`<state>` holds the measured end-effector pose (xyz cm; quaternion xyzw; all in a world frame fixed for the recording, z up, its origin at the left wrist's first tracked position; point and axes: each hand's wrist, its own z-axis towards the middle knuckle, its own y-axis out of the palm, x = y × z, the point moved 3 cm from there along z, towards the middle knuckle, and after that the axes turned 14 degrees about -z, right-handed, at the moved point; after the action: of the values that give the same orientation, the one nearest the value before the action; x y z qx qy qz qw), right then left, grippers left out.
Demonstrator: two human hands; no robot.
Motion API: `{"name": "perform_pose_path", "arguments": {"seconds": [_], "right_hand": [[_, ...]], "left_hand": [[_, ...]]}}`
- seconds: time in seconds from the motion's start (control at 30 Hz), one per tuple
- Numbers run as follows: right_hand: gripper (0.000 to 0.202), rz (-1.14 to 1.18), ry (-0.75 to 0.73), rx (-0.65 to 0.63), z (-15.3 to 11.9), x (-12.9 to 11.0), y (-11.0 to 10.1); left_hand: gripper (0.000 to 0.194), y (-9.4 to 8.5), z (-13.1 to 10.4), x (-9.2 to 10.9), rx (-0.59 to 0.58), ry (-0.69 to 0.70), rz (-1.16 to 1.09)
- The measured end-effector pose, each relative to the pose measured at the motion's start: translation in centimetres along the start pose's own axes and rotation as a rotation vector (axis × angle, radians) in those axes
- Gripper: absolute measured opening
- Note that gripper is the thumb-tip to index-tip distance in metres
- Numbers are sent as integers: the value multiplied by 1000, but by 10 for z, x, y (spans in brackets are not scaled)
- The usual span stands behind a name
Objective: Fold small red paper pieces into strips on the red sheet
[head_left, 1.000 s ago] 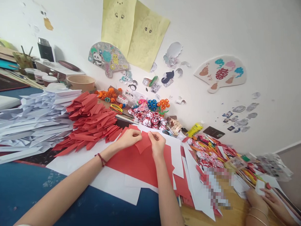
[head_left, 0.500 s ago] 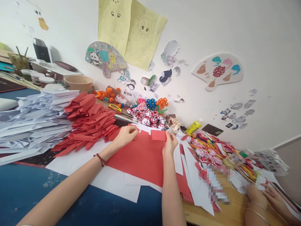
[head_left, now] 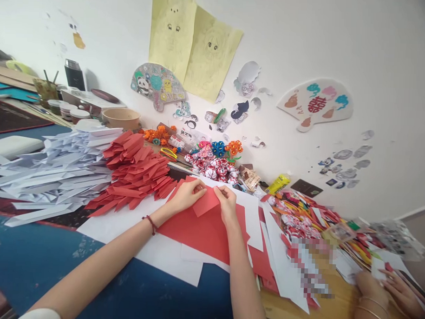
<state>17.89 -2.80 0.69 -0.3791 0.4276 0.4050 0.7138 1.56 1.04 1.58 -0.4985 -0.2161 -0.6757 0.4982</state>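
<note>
A small red paper piece (head_left: 206,206) is held up between my two hands, tilted with a corner pointing down. My left hand (head_left: 186,196) pinches its left edge, and my right hand (head_left: 227,204) pinches its upper right corner. Below them lies a large red sheet (head_left: 199,236), resting on white paper sheets (head_left: 170,265). Left of my left hand rises a heap of folded red paper strips (head_left: 135,171), beside a bigger heap of folded white strips (head_left: 66,168).
Behind my hands stand red-and-white paper flowers (head_left: 214,168). A tan bowl (head_left: 121,119) and small jars sit back left. A yellow packet (head_left: 278,184) and mixed craft pieces (head_left: 301,223) lie to the right. Another person's hands (head_left: 396,287) work at the far right.
My hands have come together; the right moved left with the red paper piece, which now tilts. My left hand has taken its other edge. The view has shifted slightly.
</note>
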Motion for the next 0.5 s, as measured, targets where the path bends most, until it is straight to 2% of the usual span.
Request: {"name": "perform_pose_path", "arguments": {"seconds": [0.13, 0.37, 0.43, 0.5], "right_hand": [[34, -51, -9, -32, -2, -6, 5], [29, -112, -67, -146, -3, -3, 11], [29, -129, -83, -133, -3, -1, 12], [29, -126, -104, -56, -1, 0, 9]], "left_hand": [[23, 1, 1, -4, -40, 29, -42], [18, 4, 1, -9, -71, 33, -12], [16, 4, 2, -10, -75, 39, -6], [12, 5, 2, -10, -85, 42, -6]]}}
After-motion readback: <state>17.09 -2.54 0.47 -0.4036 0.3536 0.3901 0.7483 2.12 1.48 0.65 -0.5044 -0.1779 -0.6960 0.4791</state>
